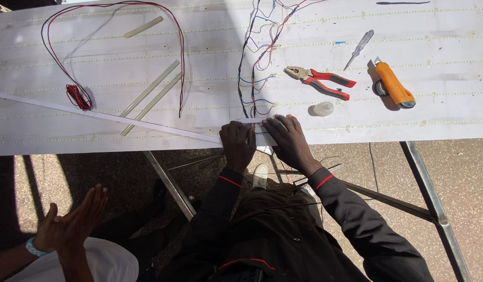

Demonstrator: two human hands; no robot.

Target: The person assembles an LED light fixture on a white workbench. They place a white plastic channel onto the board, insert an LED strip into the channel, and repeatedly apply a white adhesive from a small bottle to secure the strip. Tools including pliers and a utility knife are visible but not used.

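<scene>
My left hand (238,142) and my right hand (289,140) both press down on the end of a long thin white strip (105,116) at the near edge of a white panel (435,109). The strip runs away to the left across the panel. My fingers pinch its end piece between both hands. Just beyond my fingers a bundle of black, red and blue wires (257,68) lies on the panel. Rows of small dotted lights run along the panel's length.
Red-handled pliers (322,81), a small screwdriver (359,48), an orange utility knife (394,84) and a small clear cap (323,108) lie to the right. A red-black wire loop (79,94) and glue sticks (150,89) lie left. Another person's hands (71,222) are at lower left. Metal frame legs (435,203) stand below.
</scene>
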